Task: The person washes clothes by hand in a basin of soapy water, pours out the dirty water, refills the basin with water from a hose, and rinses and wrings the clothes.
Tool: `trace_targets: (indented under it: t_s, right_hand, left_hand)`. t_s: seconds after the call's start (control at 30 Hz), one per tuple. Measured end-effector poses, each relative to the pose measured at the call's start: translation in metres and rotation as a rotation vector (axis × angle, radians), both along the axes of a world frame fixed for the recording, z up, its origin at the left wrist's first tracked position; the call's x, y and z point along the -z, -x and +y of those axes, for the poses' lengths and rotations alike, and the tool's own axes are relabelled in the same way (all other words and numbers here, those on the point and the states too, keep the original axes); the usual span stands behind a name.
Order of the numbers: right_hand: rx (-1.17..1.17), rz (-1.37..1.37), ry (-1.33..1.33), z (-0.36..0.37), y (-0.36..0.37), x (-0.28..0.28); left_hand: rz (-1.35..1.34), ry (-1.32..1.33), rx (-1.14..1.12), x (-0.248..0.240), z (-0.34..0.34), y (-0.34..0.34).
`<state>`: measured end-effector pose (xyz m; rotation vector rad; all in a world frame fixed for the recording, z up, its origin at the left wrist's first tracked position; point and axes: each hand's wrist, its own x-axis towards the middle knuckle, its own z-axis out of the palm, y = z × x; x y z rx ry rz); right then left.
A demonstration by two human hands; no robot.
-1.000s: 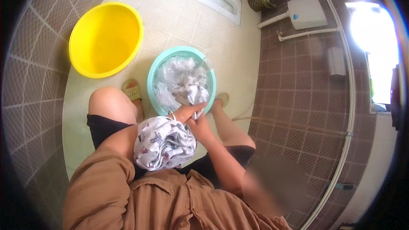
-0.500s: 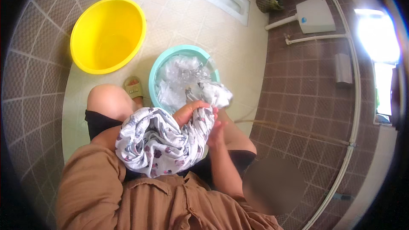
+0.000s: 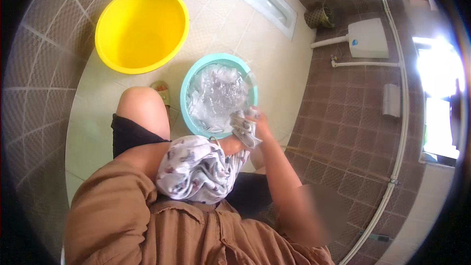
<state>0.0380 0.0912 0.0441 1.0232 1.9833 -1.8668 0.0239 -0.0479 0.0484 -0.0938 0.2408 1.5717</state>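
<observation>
A wet white cloth with a dark and purplish print (image 3: 196,174) lies bunched over my left forearm, and its far end is gathered between my hands. My left hand (image 3: 232,145) is closed around the twisted cloth at the near edge of the turquoise basin (image 3: 184,95). Just beyond it to the right, my right hand (image 3: 261,121) grips the end of the cloth, fingers wrapped over it. Inside the basin, pale wet fabric (image 3: 216,93) sits in water.
A large yellow basin (image 3: 140,32) stands on the tiled floor at the far left. Farther back are a squat toilet (image 3: 271,6), a woven bin (image 3: 320,16) and a wall cistern (image 3: 369,38). Pipes run along the brown tiled right wall. My slippered foot (image 3: 162,91) is left of the turquoise basin.
My right hand has shifted forward to the cloth's far end. My left hand has drawn slightly nearer, and the cloth bundle is more compact. The whole view has shifted a little.
</observation>
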Motion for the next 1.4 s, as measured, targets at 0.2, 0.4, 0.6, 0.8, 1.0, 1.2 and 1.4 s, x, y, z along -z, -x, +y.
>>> trace_targets:
  t_s: [0.2, 0.4, 0.6, 0.8, 1.0, 1.2, 1.4]
  right_hand:
    - [-0.243, -0.133, -0.783, 0.007, -0.004, 0.081]
    - [0.314, 0.024, 0.148, 0.03, -0.025, 0.065]
    - [0.302, 0.07, 0.088, -0.001, -0.017, 0.039]
    - [0.077, 0.17, 0.697, 0.015, -0.025, -0.012]
    - [0.081, 0.789, 1.18, -0.027, -0.004, -0.006]
    - [-0.114, 0.94, 0.911, 0.024, -0.025, -0.026]
    - [-0.063, 0.033, -0.155, -0.015, -0.018, -0.058]
  left_hand:
    - [0.208, -0.032, -0.106, 0.022, -0.036, 0.011]
    - [0.411, -0.041, -0.177, 0.017, 0.002, 0.016]
    - [0.609, 0.0, -0.215, 0.038, 0.008, 0.007]
    - [0.409, 0.075, 0.048, 0.023, 0.0, 0.012]
    - [0.023, -0.108, 0.265, -0.004, -0.003, -0.001]
    - [0.152, -0.073, 0.137, -0.013, -0.002, 0.021]
    - [0.535, 0.025, 0.072, -0.001, -0.002, 0.001]
